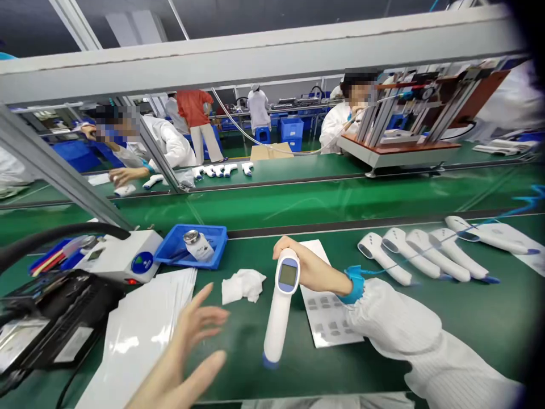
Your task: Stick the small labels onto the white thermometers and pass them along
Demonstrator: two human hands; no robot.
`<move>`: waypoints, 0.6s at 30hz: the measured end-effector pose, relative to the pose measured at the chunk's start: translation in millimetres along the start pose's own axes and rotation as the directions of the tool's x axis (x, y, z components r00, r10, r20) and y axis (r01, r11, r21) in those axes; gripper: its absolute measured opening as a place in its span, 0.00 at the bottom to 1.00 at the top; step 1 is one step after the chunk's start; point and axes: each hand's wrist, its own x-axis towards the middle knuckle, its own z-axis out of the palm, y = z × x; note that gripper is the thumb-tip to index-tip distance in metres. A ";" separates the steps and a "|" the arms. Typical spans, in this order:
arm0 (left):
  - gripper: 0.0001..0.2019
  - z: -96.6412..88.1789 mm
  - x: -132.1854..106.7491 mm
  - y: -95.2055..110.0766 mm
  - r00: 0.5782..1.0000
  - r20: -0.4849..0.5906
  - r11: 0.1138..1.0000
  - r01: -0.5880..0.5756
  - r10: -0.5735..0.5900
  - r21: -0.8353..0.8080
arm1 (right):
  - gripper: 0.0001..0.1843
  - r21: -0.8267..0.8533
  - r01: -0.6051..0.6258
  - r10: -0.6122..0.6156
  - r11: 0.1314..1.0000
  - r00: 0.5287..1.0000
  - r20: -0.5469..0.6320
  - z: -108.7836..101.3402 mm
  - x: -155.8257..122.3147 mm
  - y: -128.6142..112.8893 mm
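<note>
A white infrared thermometer (280, 318) stands on the green bench with its grey display facing up and a blue tip at the handle's lower end. My right hand (302, 264) grips its head from behind, and a blue wrist strap (354, 286) shows at the white sleeve's cuff. Left of it, my left hand (191, 341) hovers open with fingers spread, touching nothing I can make out. Beneath my right forearm lies a white sheet of grey labels (327, 312). A crumpled white cloth (242, 286) lies between my hands.
Several white thermometers (426, 255) lie in a row at right. A blue tray (200, 228) holds a capped bottle. Left stand a white benchtop machine (123, 255), a black case (51, 318) and white sheets (140, 346). A grey beam (255, 62) spans the bench; co-workers work beyond it.
</note>
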 end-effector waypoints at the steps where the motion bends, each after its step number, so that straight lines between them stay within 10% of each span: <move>1: 0.34 21.9 4.8 4.3 0.996 0.090 0.999 0.011 -0.008 -0.031 | 0.14 0.031 -0.019 0.018 0.999 1.000 0.016 -0.6 -9.9 -2.5; 8: 0.43 150.3 40.6 33.7 0.872 0.483 0.928 0.243 -0.081 -0.282 | 0.14 0.011 -0.141 0.141 0.990 0.990 -0.012 -23.1 -71.4 -9.7; 14: 0.42 192.6 49.4 13.3 0.928 0.355 0.846 0.279 -0.115 -0.455 | 0.25 -0.342 -0.290 0.276 0.894 0.957 -0.090 -46.1 -117.0 14.2; 18: 0.39 210.2 51.9 -14.3 0.951 0.235 0.760 0.302 -0.200 -0.575 | 0.14 -0.332 -0.489 0.404 0.806 0.866 -0.293 -55.2 -150.7 45.2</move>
